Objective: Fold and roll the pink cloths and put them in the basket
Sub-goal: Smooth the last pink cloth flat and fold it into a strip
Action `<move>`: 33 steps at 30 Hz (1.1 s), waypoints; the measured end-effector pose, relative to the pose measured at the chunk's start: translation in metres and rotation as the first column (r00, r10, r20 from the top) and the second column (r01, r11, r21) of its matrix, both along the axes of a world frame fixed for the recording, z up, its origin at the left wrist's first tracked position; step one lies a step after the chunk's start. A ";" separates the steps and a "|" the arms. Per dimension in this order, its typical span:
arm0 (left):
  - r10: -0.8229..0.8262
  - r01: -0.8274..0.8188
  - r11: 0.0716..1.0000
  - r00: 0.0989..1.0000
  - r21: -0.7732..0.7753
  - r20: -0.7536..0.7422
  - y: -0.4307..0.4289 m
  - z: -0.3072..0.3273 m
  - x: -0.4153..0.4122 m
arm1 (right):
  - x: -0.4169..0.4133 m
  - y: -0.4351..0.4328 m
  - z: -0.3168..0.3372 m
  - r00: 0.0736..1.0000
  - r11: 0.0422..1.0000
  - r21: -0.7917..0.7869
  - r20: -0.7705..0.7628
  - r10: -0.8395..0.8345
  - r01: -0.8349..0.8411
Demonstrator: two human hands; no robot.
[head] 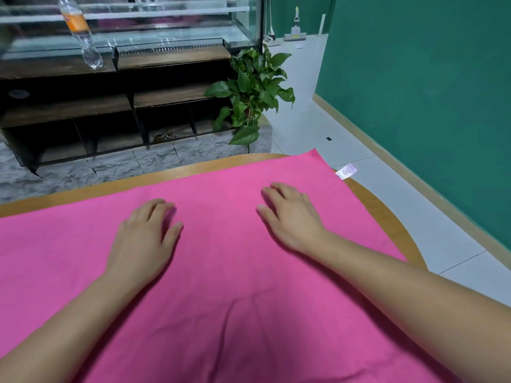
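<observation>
The pink cloth point(226, 272) fills most of the lower frame, spread out in one layer over the wooden table point(83, 190), whose rim shows along the cloth's far edge and at the right. We judge this to be the smoothing step before the first fold: nothing is folded or rolled yet, and a soft crease remains near the bottom centre.

Our left hand point(143, 244) and right hand point(293, 217) lie palm down on the middle of the cloth, a little apart. Each grip is released, fingers laid out and pressing the fabric, grasping nothing. A white label point(347, 171) sticks out at the cloth's right edge, past the table.

Next we would likely need to take an edge or two corners and bring them across evenly, keeping the edges lined up.

No basket is in view. At the upper left a glass case point(166, 31) stands on dark shelves point(166, 123); one compartment holds something small and brown that we cannot identify. A clear bottle point(80, 31) with an orange label stands by the case.
</observation>
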State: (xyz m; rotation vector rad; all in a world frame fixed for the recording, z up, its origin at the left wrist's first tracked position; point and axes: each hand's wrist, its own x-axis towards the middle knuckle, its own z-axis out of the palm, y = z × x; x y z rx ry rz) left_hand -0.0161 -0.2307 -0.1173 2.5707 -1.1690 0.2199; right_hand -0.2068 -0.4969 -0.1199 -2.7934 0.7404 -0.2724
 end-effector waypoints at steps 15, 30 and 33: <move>0.178 -0.168 0.974 0.983 0.155 -0.051 0.119 -0.015 0.032 | -0.005 0.045 -0.010 0.995 0.997 -0.036 -0.071 0.068 -0.071; 0.189 -0.174 0.971 0.979 0.166 -0.080 0.077 -0.015 0.101 | 0.054 0.008 0.000 0.994 0.998 -0.017 -0.094 0.063 -0.064; 0.187 -0.170 0.971 0.979 0.167 -0.087 0.072 -0.014 0.105 | 0.059 0.005 0.002 0.993 0.998 -0.008 -0.096 0.066 -0.067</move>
